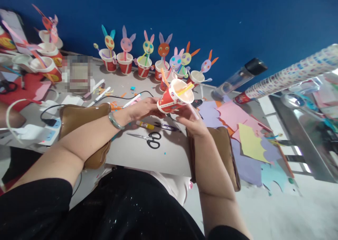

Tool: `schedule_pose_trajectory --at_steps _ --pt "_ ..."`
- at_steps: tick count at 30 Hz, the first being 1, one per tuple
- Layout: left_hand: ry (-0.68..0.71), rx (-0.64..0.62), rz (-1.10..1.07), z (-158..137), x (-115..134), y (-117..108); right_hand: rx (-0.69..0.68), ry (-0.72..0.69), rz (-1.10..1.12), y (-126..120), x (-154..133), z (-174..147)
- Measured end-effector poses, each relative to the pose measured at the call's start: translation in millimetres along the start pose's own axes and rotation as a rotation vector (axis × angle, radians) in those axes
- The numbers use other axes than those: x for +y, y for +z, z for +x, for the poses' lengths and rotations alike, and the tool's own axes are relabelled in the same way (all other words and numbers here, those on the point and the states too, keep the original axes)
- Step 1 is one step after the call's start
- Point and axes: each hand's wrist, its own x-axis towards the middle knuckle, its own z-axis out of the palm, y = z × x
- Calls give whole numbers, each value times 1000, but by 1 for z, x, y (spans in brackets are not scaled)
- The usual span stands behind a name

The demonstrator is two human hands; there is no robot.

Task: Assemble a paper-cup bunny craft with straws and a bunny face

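Between both my hands, above the table, I hold a red and white paper cup (169, 100) tilted toward me, with yellow and orange strips in or at its mouth. My left hand (144, 109) grips the cup's left side. From below and the right, my right hand (192, 119) closes round it, with a pale strip showing beside the fingers. Underneath, on the table, lie scissors with black handles (153, 140), a yellow glue stick (145, 125) and a dark slim tool (167, 127) whose kind I cannot make out.
Paper cups with rabbit figures (126, 62) line the blue wall. Brown cushions (84, 127) lie under my forearms. A power strip (51, 130) with cables is at left. Coloured paper sheets (250, 143), a long cup stack (290, 74) and a clear tube (237, 79) are at right.
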Motion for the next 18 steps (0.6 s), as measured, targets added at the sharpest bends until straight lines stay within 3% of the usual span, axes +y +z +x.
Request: schedule_pose_trajectory --at_steps 4,6,8,12,18 --pt "-56 -145 89 -6 14 -17 355 -140 -108 -23 -11 -2" --pt "-142 -180 115 -6 14 -22 423 -201 -162 -25 -24 -10" --pt "-225 -205 132 -4 12 -24 351 -251 -218 -22 -39 -19" --pt "-332 -210 126 1 6 -26 81 -216 -363 -11 -60 -29" --pt "-398 -234 133 0 6 -33 -132 -206 -437 -7 -61 -26"
